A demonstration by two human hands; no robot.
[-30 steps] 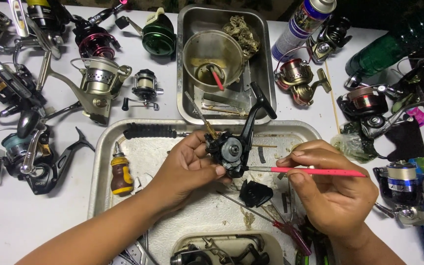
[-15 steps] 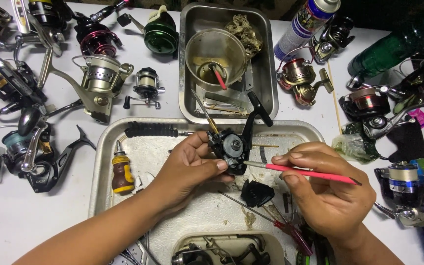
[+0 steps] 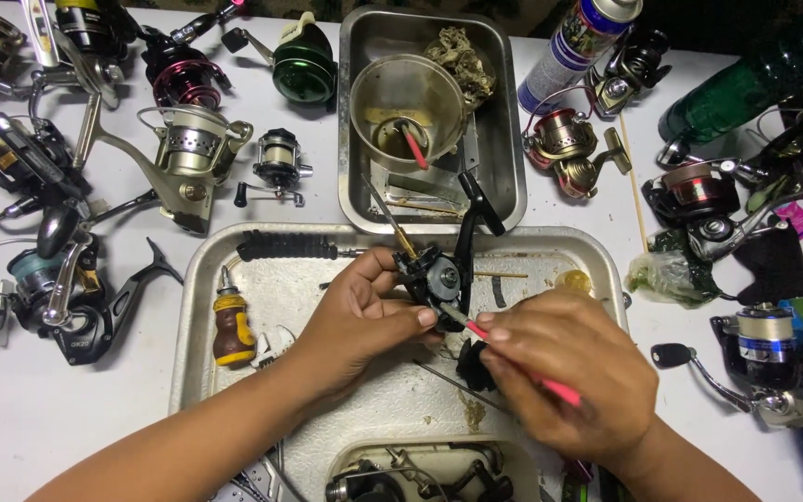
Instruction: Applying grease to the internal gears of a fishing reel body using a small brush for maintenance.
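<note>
L hand (image 3: 355,316) is gripping black reel body (image 3: 434,276) over the metal tray (image 3: 199,307) on the bench; R hand (image 3: 564,372) is pinching pink brush (image 3: 550,386), tip touching reel.

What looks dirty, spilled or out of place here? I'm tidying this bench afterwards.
Brownish grime smears the bare floor of the silver metal tray near the left hand holding the black reel body. A crumpled dirty rag sits in the steel pan. The right hand works a pink-handled brush at the reel.
</note>
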